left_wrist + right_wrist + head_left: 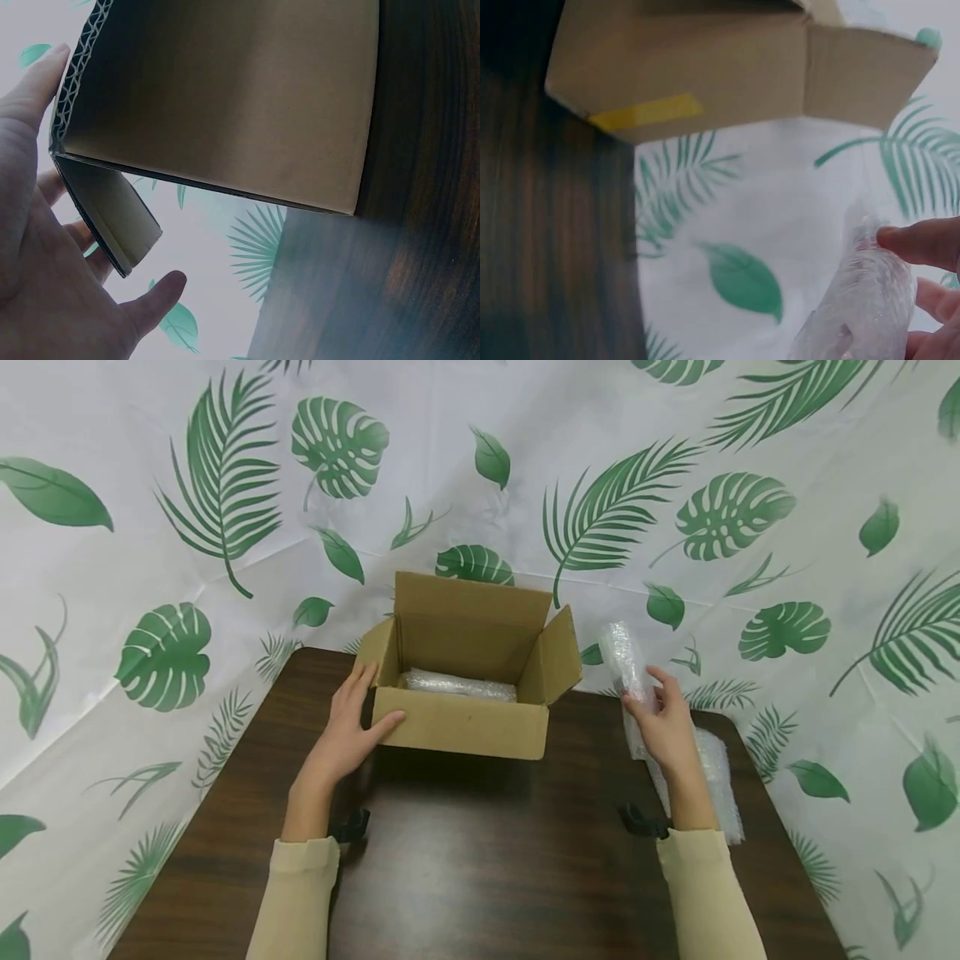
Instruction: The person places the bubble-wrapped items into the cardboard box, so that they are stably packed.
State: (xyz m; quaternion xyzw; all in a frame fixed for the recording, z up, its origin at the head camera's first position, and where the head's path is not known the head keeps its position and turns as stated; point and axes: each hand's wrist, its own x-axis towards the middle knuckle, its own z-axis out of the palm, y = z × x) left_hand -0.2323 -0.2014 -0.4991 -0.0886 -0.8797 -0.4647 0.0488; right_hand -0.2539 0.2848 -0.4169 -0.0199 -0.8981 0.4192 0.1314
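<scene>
Leaf-print cloth (480, 452) backs a dark table (450, 877). Left hand (345, 727) grips the open box (461, 724) at its near left corner; a bubble-wrap bundle (461, 686) lies inside. Right hand (666, 727), right of the box, holds a second bundle (622, 652) beside more bubble wrap (720, 777).

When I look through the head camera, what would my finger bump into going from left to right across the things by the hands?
Left grip → cardboard box → held bubble wrap → right grip → flat bubble wrap.
</scene>
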